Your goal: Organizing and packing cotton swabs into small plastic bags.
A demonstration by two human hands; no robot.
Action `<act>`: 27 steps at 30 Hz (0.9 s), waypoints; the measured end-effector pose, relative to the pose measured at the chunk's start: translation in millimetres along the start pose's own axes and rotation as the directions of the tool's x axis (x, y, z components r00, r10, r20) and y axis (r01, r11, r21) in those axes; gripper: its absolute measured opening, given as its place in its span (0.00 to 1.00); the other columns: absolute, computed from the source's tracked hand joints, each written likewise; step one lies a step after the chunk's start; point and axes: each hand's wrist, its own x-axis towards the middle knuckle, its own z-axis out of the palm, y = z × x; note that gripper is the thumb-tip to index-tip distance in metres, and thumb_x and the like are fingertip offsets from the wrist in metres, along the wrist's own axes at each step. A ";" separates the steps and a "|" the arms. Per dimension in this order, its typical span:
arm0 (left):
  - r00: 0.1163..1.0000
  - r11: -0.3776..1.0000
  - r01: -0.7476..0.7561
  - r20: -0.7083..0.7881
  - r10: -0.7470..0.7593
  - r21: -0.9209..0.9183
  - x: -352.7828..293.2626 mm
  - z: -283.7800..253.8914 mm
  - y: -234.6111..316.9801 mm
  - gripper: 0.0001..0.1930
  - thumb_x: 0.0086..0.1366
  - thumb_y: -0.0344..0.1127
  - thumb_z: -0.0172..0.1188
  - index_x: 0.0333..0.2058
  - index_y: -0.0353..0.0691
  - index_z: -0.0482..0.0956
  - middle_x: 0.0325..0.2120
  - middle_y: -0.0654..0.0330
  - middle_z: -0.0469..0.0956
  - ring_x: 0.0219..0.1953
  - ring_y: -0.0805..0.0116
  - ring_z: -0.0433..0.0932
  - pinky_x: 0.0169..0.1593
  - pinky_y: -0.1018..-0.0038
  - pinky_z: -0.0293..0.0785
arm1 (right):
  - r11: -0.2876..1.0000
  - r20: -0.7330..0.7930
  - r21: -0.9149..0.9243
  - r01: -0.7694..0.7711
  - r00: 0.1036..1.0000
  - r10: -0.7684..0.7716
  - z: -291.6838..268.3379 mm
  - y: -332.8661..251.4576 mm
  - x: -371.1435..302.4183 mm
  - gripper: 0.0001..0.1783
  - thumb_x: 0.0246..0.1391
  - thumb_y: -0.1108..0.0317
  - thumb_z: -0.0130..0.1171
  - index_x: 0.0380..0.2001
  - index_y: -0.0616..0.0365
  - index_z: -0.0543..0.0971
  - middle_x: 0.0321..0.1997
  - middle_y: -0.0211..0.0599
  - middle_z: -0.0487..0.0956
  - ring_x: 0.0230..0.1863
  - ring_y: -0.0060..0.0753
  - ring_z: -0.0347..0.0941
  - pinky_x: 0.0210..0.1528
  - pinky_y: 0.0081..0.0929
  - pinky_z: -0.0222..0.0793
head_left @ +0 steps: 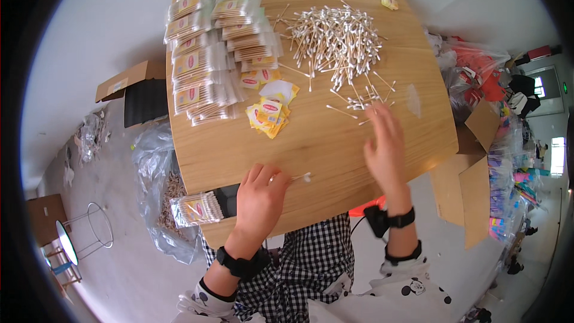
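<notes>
Near the front edge of the table, my left hand [260,194] is closed round a few cotton swabs [307,177], whose white tips stick out to the right of the fingers. My right hand [385,146] reaches forward, thumb apart from the fingers, with its fingertips at some loose cotton swabs [357,106] in front of the big pile. That pile of white-tipped swabs with wooden sticks [335,42] lies at the far middle. Beside my left hand, a clear pack of swabs [197,209] with a yellow label rests on a dark block [228,199] at the table edge.
Stacked swab packs [200,72] fill the table's left side. Yellow and white label cards [269,113] lie right of them. A small yellow stack [389,3] sits far right. Cardboard boxes [457,194] and plastic bags [158,161] flank the wooden table [323,149].
</notes>
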 end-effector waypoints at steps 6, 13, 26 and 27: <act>0.999 0.999 0.025 0.037 -0.024 -0.038 -9.1 1.6 1.5 0.07 0.49 0.25 0.67 0.29 0.39 0.81 0.28 0.62 0.77 0.35 0.60 0.76 0.38 0.66 0.75 | 0.995 0.092 0.067 -0.076 0.993 0.070 12.7 78.8 15.8 0.17 0.45 0.76 0.67 0.41 0.56 0.78 0.38 0.38 0.80 0.42 0.44 0.74 0.48 0.38 0.66; 0.998 0.997 0.016 0.062 -0.012 -0.071 -29.6 -8.0 -2.8 0.08 0.48 0.24 0.66 0.29 0.40 0.82 0.29 0.62 0.76 0.34 0.61 0.76 0.38 0.66 0.75 | 0.947 0.133 0.216 -0.236 0.968 0.211 8.6 16.7 -20.2 0.10 0.46 0.76 0.67 0.33 0.55 0.77 0.29 0.33 0.79 0.32 0.41 0.73 0.39 0.36 0.62; 0.998 0.995 -0.051 0.035 0.054 -0.081 -9.8 1.7 -4.5 0.09 0.49 0.26 0.69 0.30 0.40 0.82 0.30 0.62 0.77 0.34 0.60 0.76 0.37 0.66 0.75 | 0.936 0.110 0.337 -0.098 0.992 0.065 29.5 -59.3 -39.9 0.11 0.45 0.79 0.65 0.33 0.56 0.76 0.30 0.38 0.76 0.34 0.45 0.72 0.38 0.39 0.65; 0.998 0.995 -0.050 0.036 0.053 -0.082 -6.7 4.5 -3.7 0.09 0.49 0.26 0.69 0.30 0.40 0.82 0.30 0.62 0.77 0.34 0.60 0.76 0.37 0.66 0.75 | 0.949 0.108 0.304 -0.077 0.993 0.046 29.0 -59.1 -37.4 0.11 0.45 0.79 0.64 0.33 0.56 0.76 0.31 0.38 0.76 0.34 0.46 0.72 0.38 0.39 0.66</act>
